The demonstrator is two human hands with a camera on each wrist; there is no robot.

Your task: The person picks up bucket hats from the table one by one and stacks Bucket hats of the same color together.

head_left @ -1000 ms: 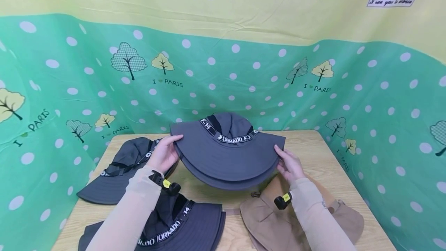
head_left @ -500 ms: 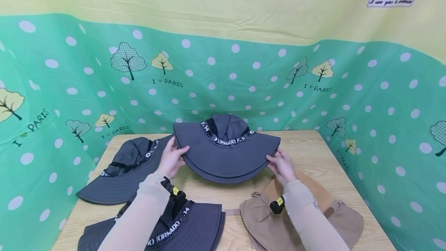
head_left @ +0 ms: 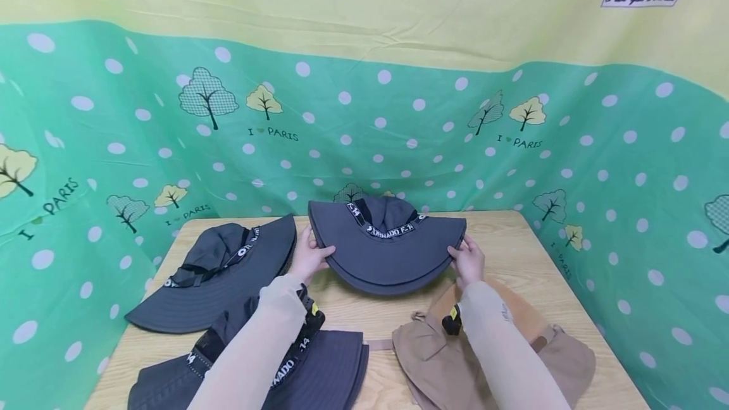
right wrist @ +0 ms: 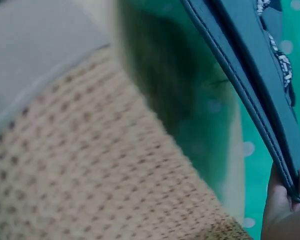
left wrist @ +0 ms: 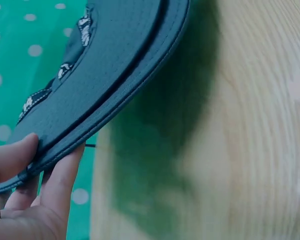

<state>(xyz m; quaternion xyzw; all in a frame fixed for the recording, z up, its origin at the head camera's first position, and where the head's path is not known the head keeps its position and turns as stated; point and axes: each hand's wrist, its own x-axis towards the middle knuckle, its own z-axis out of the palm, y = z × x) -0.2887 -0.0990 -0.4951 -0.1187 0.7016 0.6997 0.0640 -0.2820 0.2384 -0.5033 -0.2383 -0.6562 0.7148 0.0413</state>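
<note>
Two stacked brims show on the dark grey bucket hat (head_left: 387,261), which is held up above the back of the table with its lettered band facing me. My left hand (head_left: 310,255) pinches the left end of the brim, thumb on top and fingers beneath, as the left wrist view shows on the hat brim (left wrist: 105,75). At the other end my right hand (head_left: 469,261) pinches the brim in the same way. In the right wrist view the hat's edge (right wrist: 250,95) slants down to that hand's fingers.
A dark grey hat (head_left: 211,277) lies at the left, and another grey hat (head_left: 324,366) sits in front, partly behind my left arm. Brown hats (head_left: 444,359) lie at the front right under my right forearm. A patterned curtain (head_left: 376,100) stands behind the wooden table (head_left: 501,239).
Both hands have carried the held hat lower, and it has shifted slightly right over the last half second. The left hand has come rightward, uncovering more of the left hat.
</note>
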